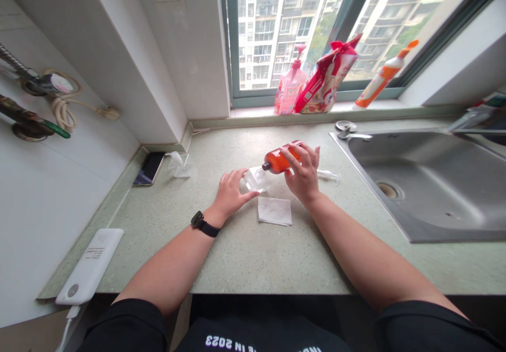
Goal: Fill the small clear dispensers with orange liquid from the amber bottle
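My right hand is wrapped round an orange-red bottle, tipped so its dark, uncapped neck points left and slightly down. Right below that neck is a clear square container, which my left hand grips between thumb and fingers. The bottle's mouth is over the container's opening; whether they touch I cannot tell. A folded white tissue lies on the counter just in front of the container. Behind my right hand lies a clear pump head, partly hidden by that hand.
A second clear pump piece and a phone sit at the left. Nearer, a white power bank has a cable. The steel sink is at right. A pink pump bottle, red bag and orange bottle line the sill.
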A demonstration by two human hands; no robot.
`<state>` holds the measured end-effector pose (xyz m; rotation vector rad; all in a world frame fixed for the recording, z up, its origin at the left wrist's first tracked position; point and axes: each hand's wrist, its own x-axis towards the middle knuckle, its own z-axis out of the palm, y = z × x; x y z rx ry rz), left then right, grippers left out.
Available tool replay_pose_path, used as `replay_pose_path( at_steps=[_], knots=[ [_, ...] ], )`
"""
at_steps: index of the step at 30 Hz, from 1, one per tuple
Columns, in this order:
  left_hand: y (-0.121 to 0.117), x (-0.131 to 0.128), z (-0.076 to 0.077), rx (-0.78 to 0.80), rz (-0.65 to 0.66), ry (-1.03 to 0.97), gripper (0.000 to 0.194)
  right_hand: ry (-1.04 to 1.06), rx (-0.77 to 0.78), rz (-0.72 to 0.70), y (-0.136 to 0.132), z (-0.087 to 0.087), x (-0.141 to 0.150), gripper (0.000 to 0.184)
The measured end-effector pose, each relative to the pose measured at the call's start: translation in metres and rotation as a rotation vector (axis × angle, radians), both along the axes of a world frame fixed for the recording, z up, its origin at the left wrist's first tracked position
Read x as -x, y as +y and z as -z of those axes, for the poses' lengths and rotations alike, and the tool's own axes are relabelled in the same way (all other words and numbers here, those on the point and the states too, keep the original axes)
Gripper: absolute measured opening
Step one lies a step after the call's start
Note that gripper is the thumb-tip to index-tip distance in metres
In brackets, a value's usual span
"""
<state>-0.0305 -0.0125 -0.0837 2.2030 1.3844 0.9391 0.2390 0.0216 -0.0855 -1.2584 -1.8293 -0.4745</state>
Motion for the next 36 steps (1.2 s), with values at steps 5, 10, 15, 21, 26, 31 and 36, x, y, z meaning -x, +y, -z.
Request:
replay_pose_path(
  at_steps=[5,10,15,21,26,31,36],
  knots=[
    [0.0003,0.0002,0.0011,-0.01,0.002,-0.001,0.072,0.005,0.022,0.002,0.0004,0.0007,-0.0004,0.094],
    [0.0,0.0001,0.0006,-0.001,-0.001,-0.002,0.073,0.002,0.012,0.001,0.0004,0.0004,-0.0003,0.093],
    [-0.0001,0.0002,-0.0003,0.005,0.001,-0.001,0.073,-0.004,-0.008,-0.002,-0.0007,-0.0008,0.0005,0.09],
    [0.0004,0.0002,0.0008,-0.004,0.001,0.001,0.073,-0.025,-0.019,0.001,-0.0008,-0.0011,-0.0002,0.089],
    [0.0004,0.0001,0.0003,0.0,0.001,0.0,0.073,-0.024,-0.015,0.002,-0.0005,-0.0009,-0.0003,0.089],
    [0.0003,-0.0001,-0.0002,0.0,0.005,-0.004,0.073,-0.019,0.028,0.023,-0.0009,-0.001,0.0001,0.091],
    [0.0,-0.0003,-0.0002,0.001,0.003,-0.008,0.073,-0.01,0.026,0.013,-0.0009,-0.0009,-0.0001,0.091]
  ],
)
